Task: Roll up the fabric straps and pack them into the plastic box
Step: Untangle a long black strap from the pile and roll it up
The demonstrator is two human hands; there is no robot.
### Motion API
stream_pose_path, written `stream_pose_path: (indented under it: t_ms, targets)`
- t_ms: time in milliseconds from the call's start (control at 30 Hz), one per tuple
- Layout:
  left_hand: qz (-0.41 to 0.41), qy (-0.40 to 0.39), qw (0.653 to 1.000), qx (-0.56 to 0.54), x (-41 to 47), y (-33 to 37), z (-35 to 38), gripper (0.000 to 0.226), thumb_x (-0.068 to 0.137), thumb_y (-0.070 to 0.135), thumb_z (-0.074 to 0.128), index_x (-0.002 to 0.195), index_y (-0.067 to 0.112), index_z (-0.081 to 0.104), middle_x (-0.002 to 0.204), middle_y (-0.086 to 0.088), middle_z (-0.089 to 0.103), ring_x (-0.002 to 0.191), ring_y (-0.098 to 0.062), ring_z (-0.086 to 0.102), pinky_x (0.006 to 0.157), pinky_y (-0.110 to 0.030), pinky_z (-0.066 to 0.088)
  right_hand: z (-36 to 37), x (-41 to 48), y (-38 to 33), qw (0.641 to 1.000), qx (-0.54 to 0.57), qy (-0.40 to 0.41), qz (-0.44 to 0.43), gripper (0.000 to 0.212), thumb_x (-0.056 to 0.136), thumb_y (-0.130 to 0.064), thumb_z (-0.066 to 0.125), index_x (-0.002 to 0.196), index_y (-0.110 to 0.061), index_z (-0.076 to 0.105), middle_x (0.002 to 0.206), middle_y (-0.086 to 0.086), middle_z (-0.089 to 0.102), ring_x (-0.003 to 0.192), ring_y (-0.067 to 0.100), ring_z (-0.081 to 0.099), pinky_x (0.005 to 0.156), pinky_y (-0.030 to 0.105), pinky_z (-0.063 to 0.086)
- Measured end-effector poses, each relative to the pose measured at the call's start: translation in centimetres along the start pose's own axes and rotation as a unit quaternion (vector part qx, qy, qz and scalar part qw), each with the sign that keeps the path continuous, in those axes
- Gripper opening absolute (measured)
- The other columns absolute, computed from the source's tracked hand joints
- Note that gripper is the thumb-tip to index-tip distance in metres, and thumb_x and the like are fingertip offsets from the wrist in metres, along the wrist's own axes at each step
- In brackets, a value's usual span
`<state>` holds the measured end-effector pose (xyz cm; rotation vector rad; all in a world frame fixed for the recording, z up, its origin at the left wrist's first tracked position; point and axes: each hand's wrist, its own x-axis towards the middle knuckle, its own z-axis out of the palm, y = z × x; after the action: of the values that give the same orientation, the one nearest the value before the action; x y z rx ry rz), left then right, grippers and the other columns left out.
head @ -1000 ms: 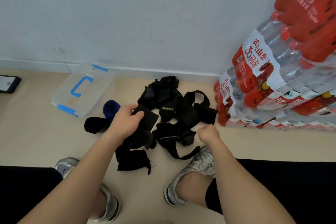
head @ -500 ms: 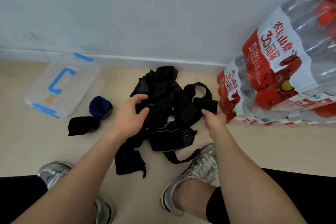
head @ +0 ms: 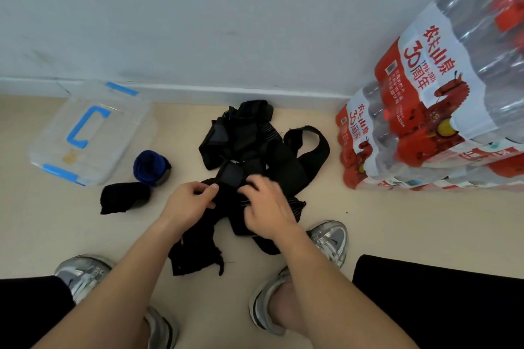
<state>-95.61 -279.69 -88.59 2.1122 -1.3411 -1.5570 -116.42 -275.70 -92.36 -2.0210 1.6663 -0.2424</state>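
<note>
Black strap [head: 231,175] from the floor pile, left grip [head: 189,202] and right grip [head: 266,207] both pinched closed on its near end.

Side by side, left grip [head: 188,202] pinching, right grip [head: 268,208] curled

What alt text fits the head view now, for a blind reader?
The left hand and right hand grip a black strap at the near edge of a tangled strap pile. A blue roll and a black roll lie beside the lidded plastic box.
</note>
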Motion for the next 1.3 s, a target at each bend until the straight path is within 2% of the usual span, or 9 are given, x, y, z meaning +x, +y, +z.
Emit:
stream_pose_path:
  t_ms: [133, 233, 367, 433, 667, 800, 933, 1100, 1300]
  targets:
    - [0.012, 0.08, 0.995, 0.06, 0.2, -0.7, -0.7, 0.007, 0.1, 0.028, 0.07, 0.093, 0.027, 0.072, 0.086, 0.004, 0.074, 0.085, -0.017, 0.071, 0.072, -0.031, 0.055, -1.5, 1.6, 3.1, 0.949, 0.036, 0.183, 0.253, 0.07, 0.088, -0.014, 0.072, 0.155, -0.018, 0.05, 0.152, 0.019, 0.048, 0.138, 0.038, 0.048, 0.114, 0.053, 0.045]
    - [0.012, 0.076, 0.992, 0.104, 0.3, -1.2, -1.0, 0.017, 0.098, 0.023, 0.069, 0.083, 0.019, 0.074, 0.079, -0.002, 0.074, 0.075, -0.015, 0.067, 0.063, -0.027, 0.05, -3.7, 3.2, 5.8, 0.916, 0.119, 0.068, 0.376, 0.086, 0.089, -0.037, 0.08, 0.161, -0.014, 0.04, 0.142, 0.013, 0.063, 0.134, 0.037, 0.058, 0.112, 0.051, 0.049]
    - [-0.017, -0.041, 0.99, 0.131, -0.1, -0.6, -1.5, 0.032, 0.1, 0.033, 0.069, 0.075, 0.016, 0.082, 0.071, -0.001, 0.073, 0.07, -0.018, 0.066, 0.063, -0.029, 0.048, -5.6, 3.8, 6.4, 0.949, 0.142, -0.032, 0.28, 0.005, 0.088, -0.014, 0.076, 0.088, -0.018, 0.075, 0.074, 0.001, 0.073, 0.073, 0.018, 0.07, 0.077, 0.043, 0.064]
    - [-0.015, -0.096, 0.983, 0.157, -0.4, 0.2, -2.1, 0.036, 0.101, 0.037, 0.069, 0.074, 0.019, 0.083, 0.071, 0.004, 0.072, 0.072, -0.014, 0.066, 0.064, -0.027, 0.046, -6.0, 4.1, 5.8, 0.958, 0.148, 0.001, 0.244, 0.018, 0.093, -0.01, 0.07, 0.078, -0.018, 0.071, 0.065, -0.001, 0.066, 0.064, 0.012, 0.064, 0.059, 0.029, 0.055]
    - [0.054, -0.117, 0.99, 0.052, -2.1, 3.9, -3.0, 0.009, 0.097, 0.017, 0.079, 0.104, 0.012, 0.081, 0.075, 0.004, 0.077, 0.072, -0.006, 0.071, 0.068, -0.014, 0.052, -12.6, 4.8, 1.1, 0.904, 0.271, 0.257, 0.21, 0.025, 0.101, -0.01, 0.055, 0.088, -0.024, 0.07, 0.089, -0.005, 0.068, 0.086, 0.018, 0.067, 0.078, 0.036, 0.053]
    - [0.108, -0.04, 0.992, -0.049, -4.4, 6.7, -3.3, 0.049, 0.087, 0.029, 0.091, 0.13, 0.029, 0.068, 0.111, 0.0, 0.078, 0.097, -0.012, 0.074, 0.076, -0.018, 0.055, -17.9, 4.3, -1.3, 0.856, 0.419, 0.262, 0.15, 0.024, 0.093, -0.02, 0.061, 0.079, -0.032, 0.076, 0.076, -0.014, 0.074, 0.075, 0.0, 0.07, 0.067, 0.026, 0.057]
    - [0.23, -0.094, 0.964, -0.089, -7.0, 9.1, -4.3, 0.087, 0.069, 0.046, 0.101, 0.143, 0.046, 0.057, 0.131, 0.01, 0.071, 0.118, -0.009, 0.069, 0.103, -0.04, 0.058, -21.3, 3.7, -4.1, 0.897, 0.341, 0.272, 0.078, 0.028, 0.094, -0.008, 0.061, 0.08, -0.03, 0.074, 0.076, -0.014, 0.072, 0.076, 0.002, 0.066, 0.069, 0.027, 0.053]
    - [0.223, -0.138, 0.906, -0.332, -10.5, 12.3, -5.4, 0.061, 0.084, 0.05, 0.088, 0.136, 0.026, 0.066, 0.12, -0.005, 0.08, 0.108, -0.024, 0.08, 0.078, -0.032, 0.065, -22.1, 2.6, -9.2, 0.965, 0.113, 0.235, -0.007, 0.025, 0.095, -0.01, 0.055, 0.102, -0.027, 0.072, 0.09, -0.004, 0.076, 0.088, 0.024, 0.071, 0.076, 0.037, 0.055]
    - [0.122, -0.035, 0.971, -0.202, -13.6, 12.7, -10.1, 0.037, 0.09, 0.046, 0.085, 0.112, 0.017, 0.078, 0.1, -0.01, 0.084, 0.083, -0.025, 0.083, 0.063, -0.038, 0.068, -18.9, 1.0, -12.2, 0.97, 0.029, 0.242, 0.014, 0.02, 0.094, -0.037, 0.068, 0.096, -0.029, 0.05, 0.073, -0.005, 0.057, 0.064, 0.024, 0.052, 0.048, 0.029, 0.034]
